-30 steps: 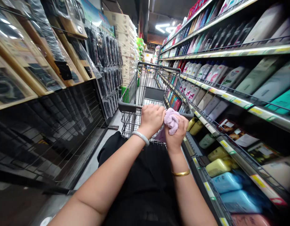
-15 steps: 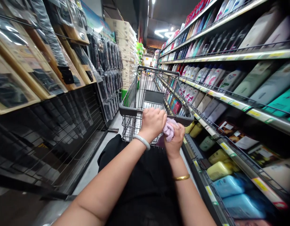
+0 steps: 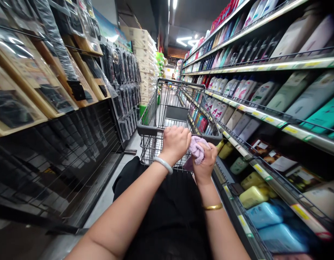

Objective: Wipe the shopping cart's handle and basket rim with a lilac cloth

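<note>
A wire shopping cart (image 3: 148, 129) with a dark grey handlebar stands right in front of me. My left hand (image 3: 176, 143), with a pale bangle at the wrist, is wrapped over the middle of the handlebar. Bunched in my right hand (image 3: 206, 164) is a lilac cloth (image 3: 197, 148), its folds pressed near the right part of the bar. The right fingers curl around the cloth, and a gold bangle sits on that forearm. A dark panel (image 3: 177, 113) shows on the cart's wire frame. My hands are close together but apart.
Shelves (image 3: 267, 117) of bottles run along the right, close to the cart. On the left hang packaged goods in wooden-edged boxes (image 3: 31, 72) above a black wire grid (image 3: 47, 173). Stacked cartons (image 3: 146, 61) stand further ahead on the left of the aisle.
My right hand has shifted slightly right with the cloth, widening the space from the left hand. The left hand keeps its hold on the handlebar.
</note>
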{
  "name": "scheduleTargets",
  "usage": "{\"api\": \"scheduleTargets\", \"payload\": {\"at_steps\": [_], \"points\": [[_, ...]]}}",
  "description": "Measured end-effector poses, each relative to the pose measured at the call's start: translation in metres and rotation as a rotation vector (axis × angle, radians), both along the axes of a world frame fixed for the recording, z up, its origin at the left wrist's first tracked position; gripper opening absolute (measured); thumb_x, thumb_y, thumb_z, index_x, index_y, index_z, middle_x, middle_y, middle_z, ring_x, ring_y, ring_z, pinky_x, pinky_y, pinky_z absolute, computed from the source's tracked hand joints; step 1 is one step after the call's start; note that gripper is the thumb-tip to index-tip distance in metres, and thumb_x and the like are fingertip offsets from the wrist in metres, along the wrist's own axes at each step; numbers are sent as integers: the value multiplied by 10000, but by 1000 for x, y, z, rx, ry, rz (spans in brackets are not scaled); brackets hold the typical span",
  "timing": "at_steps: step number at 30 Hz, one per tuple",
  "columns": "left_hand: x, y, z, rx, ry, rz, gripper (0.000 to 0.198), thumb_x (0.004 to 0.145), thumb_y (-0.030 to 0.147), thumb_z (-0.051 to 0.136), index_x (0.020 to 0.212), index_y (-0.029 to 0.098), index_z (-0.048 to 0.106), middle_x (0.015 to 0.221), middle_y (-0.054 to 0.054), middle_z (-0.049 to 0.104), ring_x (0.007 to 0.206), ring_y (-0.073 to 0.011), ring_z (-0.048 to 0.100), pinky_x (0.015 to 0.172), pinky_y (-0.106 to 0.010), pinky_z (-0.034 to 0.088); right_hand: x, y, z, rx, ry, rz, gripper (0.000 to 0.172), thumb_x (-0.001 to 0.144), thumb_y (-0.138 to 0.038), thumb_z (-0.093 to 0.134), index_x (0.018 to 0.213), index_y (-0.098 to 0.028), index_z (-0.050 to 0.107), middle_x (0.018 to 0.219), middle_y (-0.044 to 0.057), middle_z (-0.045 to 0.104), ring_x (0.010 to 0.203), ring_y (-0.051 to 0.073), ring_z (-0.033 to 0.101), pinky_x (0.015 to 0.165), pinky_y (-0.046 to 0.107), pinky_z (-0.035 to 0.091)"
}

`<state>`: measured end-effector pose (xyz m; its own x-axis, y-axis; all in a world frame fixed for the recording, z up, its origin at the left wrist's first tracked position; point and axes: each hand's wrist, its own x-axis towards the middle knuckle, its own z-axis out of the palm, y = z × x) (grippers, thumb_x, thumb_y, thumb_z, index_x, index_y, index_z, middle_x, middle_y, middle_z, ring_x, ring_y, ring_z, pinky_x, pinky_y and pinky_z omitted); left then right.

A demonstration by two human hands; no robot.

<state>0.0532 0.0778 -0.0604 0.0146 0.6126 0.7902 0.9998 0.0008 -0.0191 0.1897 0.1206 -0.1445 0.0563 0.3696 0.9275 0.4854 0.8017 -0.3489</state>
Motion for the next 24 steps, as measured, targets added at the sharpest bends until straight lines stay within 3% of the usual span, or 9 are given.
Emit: {"api": "scheduleTargets", "payload": {"at_steps": [5, 12, 18, 24], "points": [[0, 0, 0, -4, 7, 5, 326, 1035, 362, 362, 880, 229, 616, 877, -54, 667, 910, -248, 557, 828, -449, 289, 2, -3, -27, -33, -117, 26, 311, 812, -213, 621, 1115, -243, 679, 1163, 102, 566, 1087, 254, 600, 878, 422, 566], [0, -1, 1, -19, 6, -4, 353, 1044, 369, 331, 914, 229, 629, 892, -57, 672, 919, -246, 555, 832, -446, 286, 20, 7, -6, 42, 12, 5, 293, 818, -249, 694, 1110, -239, 670, 1103, 79, 661, 1117, 252, 574, 994, 459, 522], [1, 0, 1, -15, 6, 1, 356, 1044, 370, 324, 905, 229, 620, 889, -56, 668, 914, -249, 552, 833, -444, 283, 19, 3, -30, -42, -69, 5, 263, 833, -271, 663, 1094, -235, 676, 1099, 92, 619, 1082, 252, 588, 913, 439, 552], [2, 1, 1, 7, 2, 2, 349, 1045, 364, 329, 881, 229, 606, 876, -45, 664, 900, -246, 552, 824, -444, 282, 7, -2, -4, 1, 11, 44, 292, 814, -239, 686, 1106, -243, 665, 1101, 85, 644, 1104, 248, 582, 969, 454, 536]]}}
